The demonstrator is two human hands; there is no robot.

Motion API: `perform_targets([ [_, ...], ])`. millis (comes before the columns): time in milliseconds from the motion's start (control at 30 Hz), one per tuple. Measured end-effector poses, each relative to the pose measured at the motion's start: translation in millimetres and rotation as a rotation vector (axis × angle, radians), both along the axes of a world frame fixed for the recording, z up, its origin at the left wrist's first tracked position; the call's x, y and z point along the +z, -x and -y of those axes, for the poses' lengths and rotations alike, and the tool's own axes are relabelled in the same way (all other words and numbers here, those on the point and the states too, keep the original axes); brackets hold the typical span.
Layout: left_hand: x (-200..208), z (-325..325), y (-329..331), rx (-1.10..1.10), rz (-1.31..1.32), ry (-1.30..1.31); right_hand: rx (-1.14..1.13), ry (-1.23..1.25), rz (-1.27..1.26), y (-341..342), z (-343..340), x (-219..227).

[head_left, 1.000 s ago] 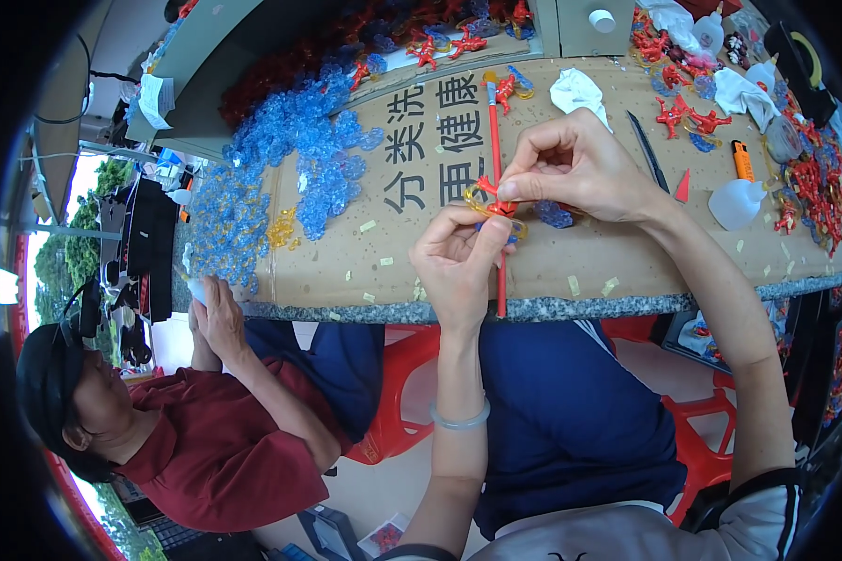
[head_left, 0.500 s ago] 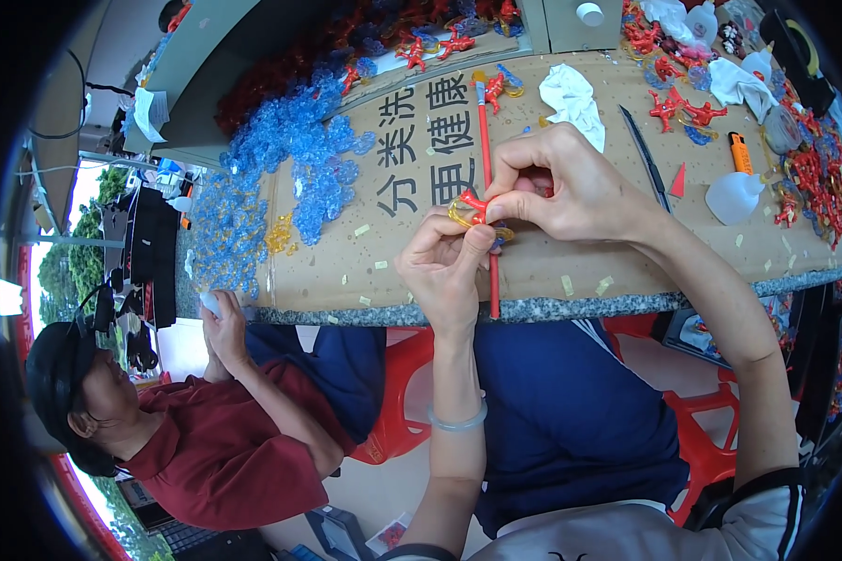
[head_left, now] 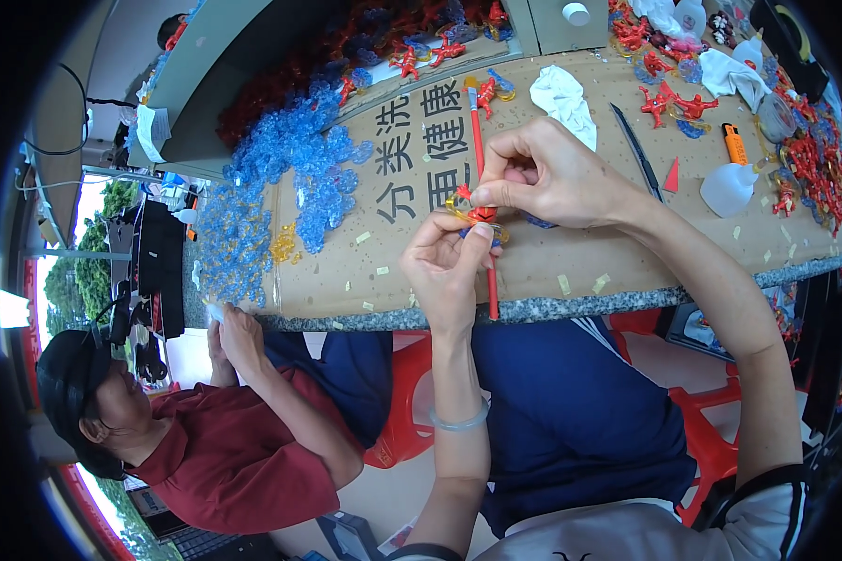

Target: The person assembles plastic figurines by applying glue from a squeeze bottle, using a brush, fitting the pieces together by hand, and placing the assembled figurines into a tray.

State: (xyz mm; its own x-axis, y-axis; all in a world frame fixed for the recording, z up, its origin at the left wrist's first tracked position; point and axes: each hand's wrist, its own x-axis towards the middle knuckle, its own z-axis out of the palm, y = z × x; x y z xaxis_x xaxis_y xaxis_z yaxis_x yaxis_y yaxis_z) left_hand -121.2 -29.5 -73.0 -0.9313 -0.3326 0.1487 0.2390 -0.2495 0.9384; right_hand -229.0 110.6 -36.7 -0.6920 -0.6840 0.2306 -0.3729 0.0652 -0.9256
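A small red plastic figure (head_left: 482, 215) with a clear yellow ring and a bit of blue is held over the cardboard. My left hand (head_left: 447, 266) pinches its lower part between thumb and fingers. Thumb and forefinger of my right hand (head_left: 557, 178) close on its upper end; they cover part of it. Beneath the hands lies a paintbrush (head_left: 478, 140) with a long red handle, partly hidden by them. A similar red figure (head_left: 486, 96) lies beside its bristles, near a crumpled white tissue (head_left: 566, 103).
Blue translucent pieces (head_left: 323, 192) are heaped at left, with yellow ones (head_left: 285, 243) alongside. To the right lie a craft knife (head_left: 636, 154), an orange lighter (head_left: 736, 148), a squeeze bottle (head_left: 728, 190) and piled red figures (head_left: 814, 178). A co-worker (head_left: 243, 439) sits at left.
My right fingers have shifted slightly left on the red figure, and its upper end now points up more. The left hand keeps its pinch. The co-worker's hands have moved slightly.
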Motion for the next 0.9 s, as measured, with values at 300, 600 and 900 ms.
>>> perform_targets([
  [300, 0.1, 0.5, -0.8, 0.022, 0.011, -0.004, 0.029, 0.054, 0.069, -0.5, 3.4, -7.2],
  [600, -0.8, -1.4, -2.7, 0.028, 0.046, 0.023, 0.090, 0.033, 0.101, 0.8, -0.5, 0.8],
  [900, -1.0, -5.3, -3.8, 0.067, 0.072, 0.127, 0.099, -0.039, 0.126, 1.5, -4.3, 2.0],
])
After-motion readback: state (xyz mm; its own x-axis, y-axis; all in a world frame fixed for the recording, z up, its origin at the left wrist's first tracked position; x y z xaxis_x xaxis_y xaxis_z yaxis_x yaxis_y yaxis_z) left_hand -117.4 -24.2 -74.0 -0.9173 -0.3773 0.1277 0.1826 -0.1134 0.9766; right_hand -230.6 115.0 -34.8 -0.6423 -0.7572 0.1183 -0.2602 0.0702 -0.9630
